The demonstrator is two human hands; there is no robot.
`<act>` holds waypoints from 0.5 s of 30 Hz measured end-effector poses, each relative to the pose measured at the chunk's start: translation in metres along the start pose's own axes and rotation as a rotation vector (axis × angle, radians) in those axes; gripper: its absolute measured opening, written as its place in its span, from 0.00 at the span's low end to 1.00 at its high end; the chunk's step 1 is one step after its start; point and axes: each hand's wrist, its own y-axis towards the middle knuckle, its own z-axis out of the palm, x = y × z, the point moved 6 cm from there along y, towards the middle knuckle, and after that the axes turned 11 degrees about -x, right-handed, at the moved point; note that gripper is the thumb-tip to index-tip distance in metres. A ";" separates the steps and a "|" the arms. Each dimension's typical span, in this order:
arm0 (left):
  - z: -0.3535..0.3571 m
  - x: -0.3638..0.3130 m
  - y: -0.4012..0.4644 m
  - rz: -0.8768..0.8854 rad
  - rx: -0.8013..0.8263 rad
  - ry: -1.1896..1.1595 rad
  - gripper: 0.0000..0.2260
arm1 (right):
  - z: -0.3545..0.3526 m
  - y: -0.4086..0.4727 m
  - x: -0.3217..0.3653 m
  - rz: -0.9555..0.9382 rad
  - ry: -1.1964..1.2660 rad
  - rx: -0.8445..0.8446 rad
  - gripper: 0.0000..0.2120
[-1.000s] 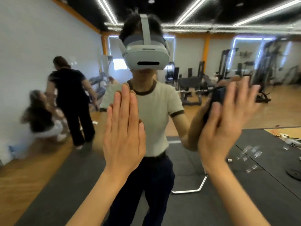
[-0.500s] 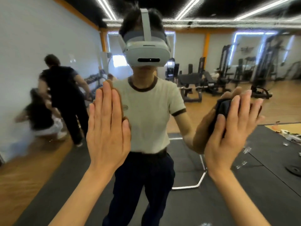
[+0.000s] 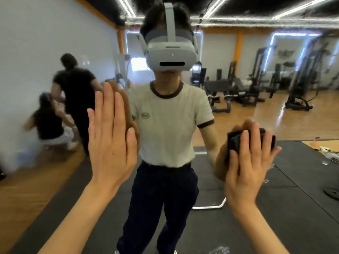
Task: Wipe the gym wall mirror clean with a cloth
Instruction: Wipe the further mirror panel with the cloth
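Wall mirror (image 3: pixel 238 114) fills the whole view, w/ reflected gym machines (image 3: pixel 300 79) at right and wood floor plus black mats below. Left hand (image 3: pixel 111 142) flat on the glass, fingers straight & together, pointing up, holding nothing. Right hand (image 3: pixel 249 167) also flat, fingers spread, pressing a small dark cloth (image 3: pixel 236 142) onto the mirror; cloth sits under the fingertips. Hands well apart.
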 end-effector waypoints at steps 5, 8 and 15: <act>0.024 -0.071 -0.001 0.036 0.052 -0.213 0.25 | 0.034 -0.023 0.093 -0.251 0.071 0.084 0.28; 0.035 -0.088 0.001 0.007 0.039 -0.283 0.26 | 0.026 -0.021 0.070 -0.483 0.059 0.099 0.32; 0.051 -0.088 -0.012 0.135 0.042 -0.004 0.27 | -0.029 0.028 -0.075 0.136 0.017 -0.045 0.20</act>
